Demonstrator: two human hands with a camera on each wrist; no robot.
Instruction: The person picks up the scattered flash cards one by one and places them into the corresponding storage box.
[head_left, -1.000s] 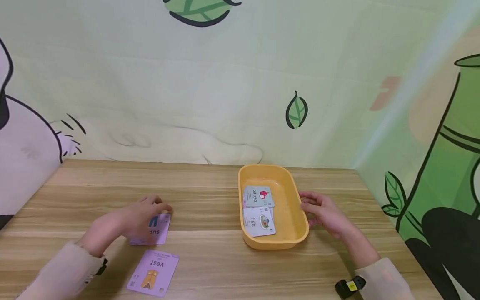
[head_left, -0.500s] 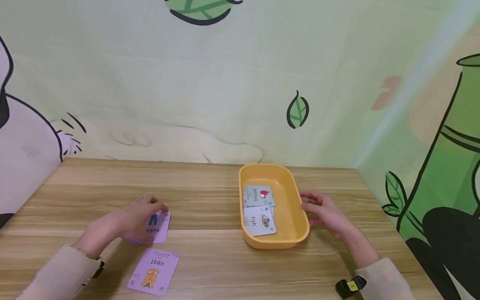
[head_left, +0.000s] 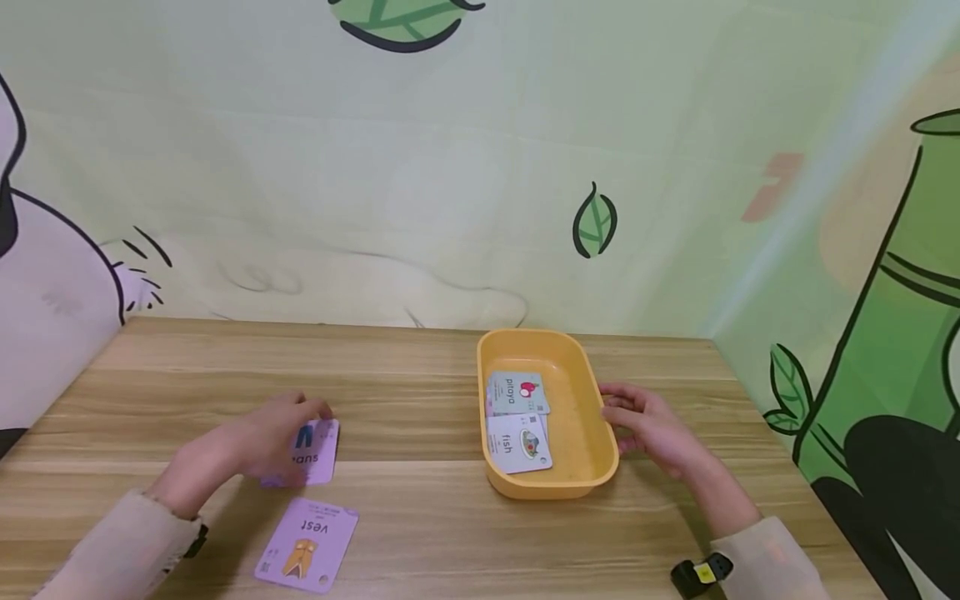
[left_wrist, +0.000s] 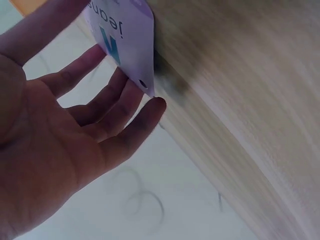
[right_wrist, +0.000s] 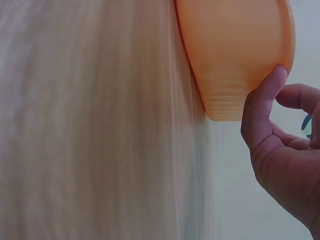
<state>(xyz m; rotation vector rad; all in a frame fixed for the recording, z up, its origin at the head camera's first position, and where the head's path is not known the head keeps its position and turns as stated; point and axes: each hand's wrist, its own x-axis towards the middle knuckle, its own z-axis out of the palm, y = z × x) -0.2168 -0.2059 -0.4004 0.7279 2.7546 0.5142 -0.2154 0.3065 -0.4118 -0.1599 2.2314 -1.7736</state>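
My left hand pinches a purple card over the left of the table. In the left wrist view the card's print reads "jeans"; the thumb is at one edge and the fingertips curl at the opposite edge. Part of it is hidden under the hand in the head view. Just nearer lies a purple "vest" card. At the right, my right hand touches the outer side of a yellow plastic basket with relaxed fingers. One digit meets its rim in the right wrist view.
Inside the basket, a "pitaya" card and a "fish" card lie against the left wall, partly over other cards. The wooden table ends at a back wall covering printed with leaves.
The left hand has drawn its fingers in at the jeans card, whose visible part has shifted slightly up and left. The right hand and the basket stay in place.
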